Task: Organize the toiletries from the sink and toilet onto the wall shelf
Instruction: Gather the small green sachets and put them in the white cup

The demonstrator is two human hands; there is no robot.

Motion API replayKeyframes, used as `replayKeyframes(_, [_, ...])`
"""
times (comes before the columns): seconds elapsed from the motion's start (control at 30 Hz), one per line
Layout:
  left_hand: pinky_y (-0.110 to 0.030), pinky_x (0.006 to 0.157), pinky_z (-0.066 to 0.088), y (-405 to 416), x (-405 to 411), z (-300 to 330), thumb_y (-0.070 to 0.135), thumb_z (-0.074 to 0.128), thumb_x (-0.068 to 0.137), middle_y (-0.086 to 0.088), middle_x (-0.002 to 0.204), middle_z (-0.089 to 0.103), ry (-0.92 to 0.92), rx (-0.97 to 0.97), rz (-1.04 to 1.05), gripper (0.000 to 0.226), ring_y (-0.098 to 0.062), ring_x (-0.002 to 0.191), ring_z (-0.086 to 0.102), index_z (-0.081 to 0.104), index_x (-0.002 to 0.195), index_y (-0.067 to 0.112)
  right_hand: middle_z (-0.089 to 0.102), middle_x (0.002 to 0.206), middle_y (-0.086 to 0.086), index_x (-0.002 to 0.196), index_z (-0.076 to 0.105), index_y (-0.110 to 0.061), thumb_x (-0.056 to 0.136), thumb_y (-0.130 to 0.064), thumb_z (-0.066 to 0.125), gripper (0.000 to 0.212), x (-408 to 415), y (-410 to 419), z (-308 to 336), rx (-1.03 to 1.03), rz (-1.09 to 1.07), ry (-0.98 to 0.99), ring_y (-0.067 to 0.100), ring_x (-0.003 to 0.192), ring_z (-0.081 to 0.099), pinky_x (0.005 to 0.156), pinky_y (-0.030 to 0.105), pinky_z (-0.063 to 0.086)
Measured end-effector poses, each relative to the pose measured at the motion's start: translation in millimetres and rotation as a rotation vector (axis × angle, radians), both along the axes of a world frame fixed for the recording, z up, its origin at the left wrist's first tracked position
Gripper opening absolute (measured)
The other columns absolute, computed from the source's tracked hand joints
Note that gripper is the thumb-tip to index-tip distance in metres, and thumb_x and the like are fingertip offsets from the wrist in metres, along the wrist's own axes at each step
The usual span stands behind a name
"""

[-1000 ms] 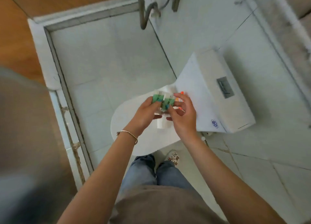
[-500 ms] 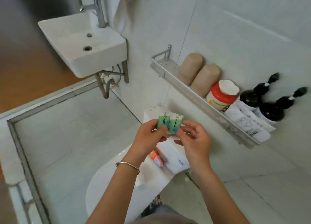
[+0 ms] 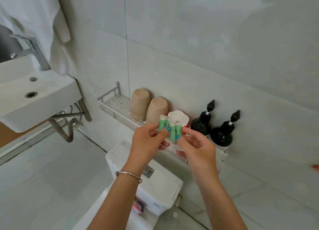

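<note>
You hold two small green tubes side by side, in front of the shelf (image 3: pixel 112 105) and above the toilet tank (image 3: pixel 155 186). Your left hand (image 3: pixel 146 143) pinches the left tube (image 3: pixel 163 124) with the thumb on its front and the fingers behind it. Your right hand (image 3: pixel 196 148) pinches the right tube (image 3: pixel 176 131) at its lower end, between thumb and forefinger; the other fingers are curled loosely. The two tubes touch each other and stand almost upright.

On the shelf stand two beige cups (image 3: pixel 139 105), upside down, then a jar (image 3: pixel 179 117) with a white lid, partly hidden behind the tubes, then two black pump bottles (image 3: pixel 221 136) on the right. The left end of the shelf is bare metal with holes.

On the left is the sink (image 3: pixel 43 98) with its tap (image 3: pixel 37 50), and a white towel (image 3: pixel 34 14) hangs above it. An orange item (image 3: pixel 138 208) lies on the toilet, under your left forearm; I cannot tell what it is.
</note>
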State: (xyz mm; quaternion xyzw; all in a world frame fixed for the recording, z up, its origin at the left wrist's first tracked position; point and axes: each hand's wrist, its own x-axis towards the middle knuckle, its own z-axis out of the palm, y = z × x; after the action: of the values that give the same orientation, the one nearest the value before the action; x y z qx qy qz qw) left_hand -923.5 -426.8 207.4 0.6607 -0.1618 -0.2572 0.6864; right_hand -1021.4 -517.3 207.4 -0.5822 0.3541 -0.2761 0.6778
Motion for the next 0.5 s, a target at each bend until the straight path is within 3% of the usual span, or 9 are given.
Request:
replayKeyframes(0.13, [-0.02,0.058,0.052,-10,14,-4,0.008,0.057,0.093,-0.003,0.069,0.069,-0.011,0.041,-0.057,0.018,-0.008,0.056,0.06,0.07,0.104,0.016,0.076,0.088,-0.002,0.104,0.069,-0.022,0.085,-0.004,0.071,0.027,10,-11,-5,0.007,-0.099,-0.002,0.007,0.076,0.073,0.055,0.019,0.054])
replayKeyframes(0.3, [-0.02,0.058,0.05,-14,23,-10,0.004,0.051,0.094,-0.004,0.073,0.067,-0.07,0.124,-0.144,0.025,-0.005,0.061,0.058,0.068,0.106,0.018,0.076,0.083,0.002,0.1,0.07,-0.014,0.082,-0.005,0.074,0.02,22,-20,-10,0.044,-0.21,0.036,0.01,0.07,0.074,0.053,0.021,0.055])
replayKeyframes(0.5, [-0.019,0.055,0.051,-17,26,-15,0.001,0.057,0.091,-0.004,0.063,0.066,0.008,0.058,-0.006,0.024,-0.006,0.053,0.058,0.071,0.098,0.019,0.076,0.077,0.004,0.094,0.071,-0.012,0.081,-0.009,0.076,0.014,34,-27,-10,0.079,-0.264,0.031,0.011,0.068,0.074,0.056,0.022,0.058])
